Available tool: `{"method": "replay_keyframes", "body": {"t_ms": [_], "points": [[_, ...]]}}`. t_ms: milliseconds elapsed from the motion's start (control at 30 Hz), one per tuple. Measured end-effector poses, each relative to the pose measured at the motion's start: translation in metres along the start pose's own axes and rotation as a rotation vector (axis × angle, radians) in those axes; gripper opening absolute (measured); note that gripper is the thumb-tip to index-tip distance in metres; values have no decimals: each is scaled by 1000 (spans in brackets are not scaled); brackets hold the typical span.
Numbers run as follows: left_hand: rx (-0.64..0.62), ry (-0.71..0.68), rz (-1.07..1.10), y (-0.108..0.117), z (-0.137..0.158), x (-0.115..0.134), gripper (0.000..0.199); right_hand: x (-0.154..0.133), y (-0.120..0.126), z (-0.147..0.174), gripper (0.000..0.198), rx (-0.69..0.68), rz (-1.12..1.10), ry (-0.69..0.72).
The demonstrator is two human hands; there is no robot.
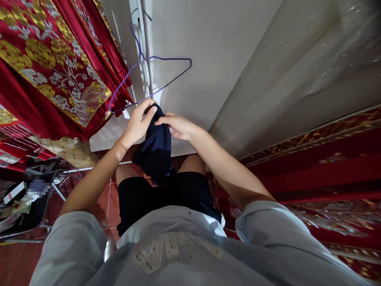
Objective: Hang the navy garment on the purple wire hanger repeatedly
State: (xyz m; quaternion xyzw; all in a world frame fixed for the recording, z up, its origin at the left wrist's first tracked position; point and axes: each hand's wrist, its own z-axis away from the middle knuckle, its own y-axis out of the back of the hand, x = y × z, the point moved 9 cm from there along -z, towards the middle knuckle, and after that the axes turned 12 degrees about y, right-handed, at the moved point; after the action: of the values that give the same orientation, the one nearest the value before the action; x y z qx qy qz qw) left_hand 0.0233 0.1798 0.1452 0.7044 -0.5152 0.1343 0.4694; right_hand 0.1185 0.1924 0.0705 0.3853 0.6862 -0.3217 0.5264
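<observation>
Both hands are at a dark navy cloth (159,147), perhaps a garment, that hangs down in folds in front of my knees. My left hand (139,124) pinches its upper left edge, thumb on the near side. On the other side, my right hand (178,125) grips the cloth's right edge between thumb and fingers. Just above my left fingers runs the bottom bar of a purple wire hanger (170,59); whether they touch it I cannot tell. The cloth hides part of my fingers.
Red fabric with gold and silver embroidery (59,67) hangs at the upper left. More red ornate cloth (312,174) lies at the right, below a translucent plastic-like cover (268,95). A black chair (38,210) with items on it stands at the left, on red floor tiles (111,206).
</observation>
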Motion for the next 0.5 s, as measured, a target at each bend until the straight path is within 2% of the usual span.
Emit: {"method": "replay_keyframes", "body": {"t_ms": [67,133,200,267,300,367,433,500], "points": [[-51,116,88,-3,11,-22,36,-18,14,-4,5,91,80,69],[-173,224,146,-14,30,-45,45,-48,28,-12,9,150,284,278],[-373,276,100,-32,54,-58,48,-75,41,-23,13,205,493,484],[-517,302,-39,-42,74,-66,41,-88,59,-38,18,292,635,610],[-524,316,-118,-39,79,-69,38,-88,69,-48,22,341,679,641],[-420,326,-253,-18,76,-70,35,-76,92,-68,29,418,730,644],[-297,313,-331,10,66,-66,36,-50,112,-85,37,442,760,575],[-277,314,-389,33,57,-65,35,-19,126,-95,46,410,784,470]]}}
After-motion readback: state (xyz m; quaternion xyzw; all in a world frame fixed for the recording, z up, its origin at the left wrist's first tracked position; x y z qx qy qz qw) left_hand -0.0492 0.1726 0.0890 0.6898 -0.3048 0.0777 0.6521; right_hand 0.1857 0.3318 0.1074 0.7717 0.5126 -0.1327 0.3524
